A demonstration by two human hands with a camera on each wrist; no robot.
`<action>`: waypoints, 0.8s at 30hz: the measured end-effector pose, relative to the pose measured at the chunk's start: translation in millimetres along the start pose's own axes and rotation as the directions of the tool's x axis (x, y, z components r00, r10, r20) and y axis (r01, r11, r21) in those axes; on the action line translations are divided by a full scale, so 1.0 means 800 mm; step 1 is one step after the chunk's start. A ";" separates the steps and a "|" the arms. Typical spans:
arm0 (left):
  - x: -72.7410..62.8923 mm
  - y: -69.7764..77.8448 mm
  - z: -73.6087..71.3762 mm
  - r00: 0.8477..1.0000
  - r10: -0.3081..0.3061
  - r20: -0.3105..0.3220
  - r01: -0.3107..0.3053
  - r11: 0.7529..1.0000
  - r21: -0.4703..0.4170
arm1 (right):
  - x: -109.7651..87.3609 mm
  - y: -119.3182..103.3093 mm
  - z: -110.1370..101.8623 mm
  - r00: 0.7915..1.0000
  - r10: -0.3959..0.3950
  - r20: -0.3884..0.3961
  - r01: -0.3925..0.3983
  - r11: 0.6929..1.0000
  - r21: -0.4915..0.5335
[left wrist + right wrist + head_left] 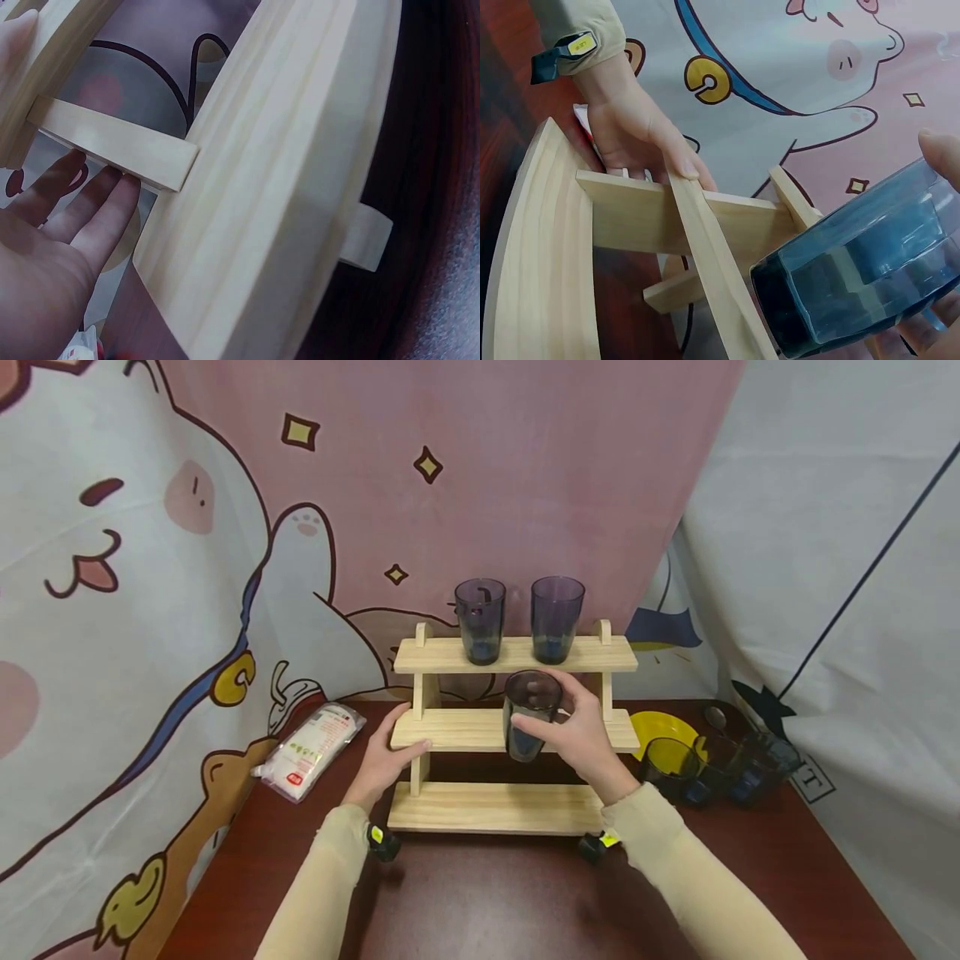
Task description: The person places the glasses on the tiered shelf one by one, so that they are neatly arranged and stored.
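Note:
My right hand (585, 739) grips a dark tinted glass tumbler (523, 748) at the middle tier of a wooden three-tier display shelf (457, 731). In the right wrist view the tumbler (862, 262) looks blue and tilted, its thick base close to the middle board. My left hand (381, 764) holds the left end of that board; the thumb lies on top, and the other fingers reach the side upright (112, 139) in the left wrist view. On the top tier stand two purplish tumblers, a left one (481, 622) and a right one (557, 620).
Several dark glasses (667, 768) stand on the table at the right, beside a yellow plate (660, 731) and a spoon (715, 718). A white plastic packet (311, 750) lies left of the shelf. Printed cloth (517, 485) hangs behind.

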State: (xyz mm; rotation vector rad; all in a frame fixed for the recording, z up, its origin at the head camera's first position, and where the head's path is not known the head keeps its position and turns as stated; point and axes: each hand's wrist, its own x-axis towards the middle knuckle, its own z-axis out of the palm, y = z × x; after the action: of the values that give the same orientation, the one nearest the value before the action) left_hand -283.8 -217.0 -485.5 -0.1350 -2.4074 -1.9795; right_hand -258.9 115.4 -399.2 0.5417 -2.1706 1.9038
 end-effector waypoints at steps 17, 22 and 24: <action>-0.001 0.003 0.002 1.000 -0.002 0.002 0.002 1.000 -0.016 | 0.039 0.000 0.053 0.999 0.024 0.035 -0.023 1.000 -0.014; -0.001 0.003 0.002 1.000 0.005 0.001 -0.005 1.000 -0.019 | 0.047 0.006 0.061 0.999 0.037 0.039 -0.035 0.999 -0.041; -0.001 0.003 0.002 1.000 0.005 0.001 -0.005 1.000 -0.018 | 0.049 0.008 0.063 0.998 0.045 0.038 -0.044 0.998 -0.049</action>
State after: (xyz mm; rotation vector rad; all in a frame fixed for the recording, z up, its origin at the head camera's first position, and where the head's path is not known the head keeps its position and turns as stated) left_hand -282.5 -215.4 -483.6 -0.1421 -2.3886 -1.9995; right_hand -292.8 61.2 -397.3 0.5308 -2.2648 1.8735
